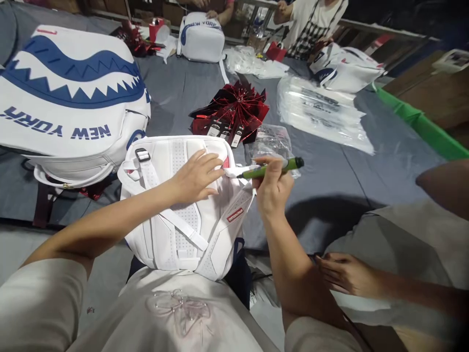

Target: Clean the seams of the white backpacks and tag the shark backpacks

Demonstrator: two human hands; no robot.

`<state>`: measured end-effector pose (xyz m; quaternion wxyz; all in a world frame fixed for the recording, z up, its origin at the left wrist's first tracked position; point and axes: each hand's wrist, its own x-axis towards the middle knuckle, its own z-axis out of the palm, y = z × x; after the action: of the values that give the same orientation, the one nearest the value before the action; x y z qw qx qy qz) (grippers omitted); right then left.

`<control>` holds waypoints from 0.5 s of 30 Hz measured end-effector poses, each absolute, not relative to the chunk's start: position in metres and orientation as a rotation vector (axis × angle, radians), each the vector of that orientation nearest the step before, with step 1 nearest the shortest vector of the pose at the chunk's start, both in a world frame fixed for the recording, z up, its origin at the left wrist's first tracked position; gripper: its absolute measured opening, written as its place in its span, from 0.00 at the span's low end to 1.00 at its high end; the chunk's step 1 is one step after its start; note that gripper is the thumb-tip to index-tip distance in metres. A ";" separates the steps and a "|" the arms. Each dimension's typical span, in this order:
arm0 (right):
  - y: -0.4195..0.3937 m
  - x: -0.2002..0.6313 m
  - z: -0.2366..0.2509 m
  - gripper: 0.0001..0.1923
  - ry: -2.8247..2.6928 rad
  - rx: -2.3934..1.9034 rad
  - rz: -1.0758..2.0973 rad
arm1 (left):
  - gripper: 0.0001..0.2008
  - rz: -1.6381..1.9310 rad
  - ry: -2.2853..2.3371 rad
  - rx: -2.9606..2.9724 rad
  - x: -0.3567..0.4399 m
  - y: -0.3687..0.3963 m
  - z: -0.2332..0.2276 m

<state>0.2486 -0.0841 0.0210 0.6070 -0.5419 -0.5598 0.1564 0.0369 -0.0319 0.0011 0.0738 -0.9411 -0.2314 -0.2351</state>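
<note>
A white backpack [188,215] rests against my body at the table edge, its back panel and straps facing up. My left hand [200,177] lies on the upper part of that panel, fingers spread and stretched toward a white strap end [234,171] near the corner. In my right hand [273,185] is a green marker pen [293,164], held like a pencil. Its tip points left and meets or nearly meets the strap end; which one I cannot tell. A small red label [235,214] shows on the right shoulder strap.
A large white and blue backpack [73,93] lies at left. Red foil tags [238,105] and clear plastic bags [322,110] lie beyond my hands. More white bags [202,39] stand farther back near other people. A co-worker's hand [348,274] is close at right.
</note>
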 end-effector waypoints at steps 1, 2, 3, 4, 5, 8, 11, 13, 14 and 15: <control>-0.093 0.248 0.016 0.27 -1.209 -1.235 0.487 | 0.24 -0.620 -0.695 -2.840 0.043 -0.031 0.004; -0.100 0.245 0.009 0.25 -1.138 -1.208 0.576 | 0.25 -0.541 -0.700 -2.847 0.049 -0.030 0.006; -0.106 0.240 0.002 0.23 -1.086 -1.183 0.637 | 0.26 -0.471 -0.704 -2.849 0.054 -0.029 0.009; -0.111 0.236 -0.006 0.21 -1.056 -1.171 0.683 | 0.26 -0.408 -0.702 -2.848 0.058 -0.028 0.012; -0.115 0.232 -0.013 0.20 -1.040 -1.177 0.704 | 0.26 -0.351 -0.699 -2.846 0.062 -0.027 0.015; -0.127 0.226 -0.032 0.17 -1.047 -1.265 0.620 | 0.24 -0.233 -0.690 -2.848 0.068 -0.029 0.017; -0.139 0.229 -0.045 0.12 -1.070 -1.329 0.492 | 0.18 -0.278 -0.605 -2.862 0.068 -0.038 0.009; -0.145 0.233 -0.049 0.11 -1.085 -1.349 0.450 | 0.14 -0.414 -0.537 -2.859 0.065 -0.047 0.000; -0.147 0.235 -0.051 0.11 -1.088 -1.355 0.438 | 0.12 -0.493 -0.520 -2.848 0.062 -0.052 -0.004; -0.149 0.236 -0.052 0.11 -1.088 -1.358 0.434 | 0.10 -0.571 -0.512 -2.837 0.060 -0.056 -0.008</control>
<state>0.2365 -0.1489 -0.0516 0.6243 -0.5915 -0.4740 0.1889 0.0600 -0.0564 -0.0084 0.1010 -0.9604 -0.1733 -0.1934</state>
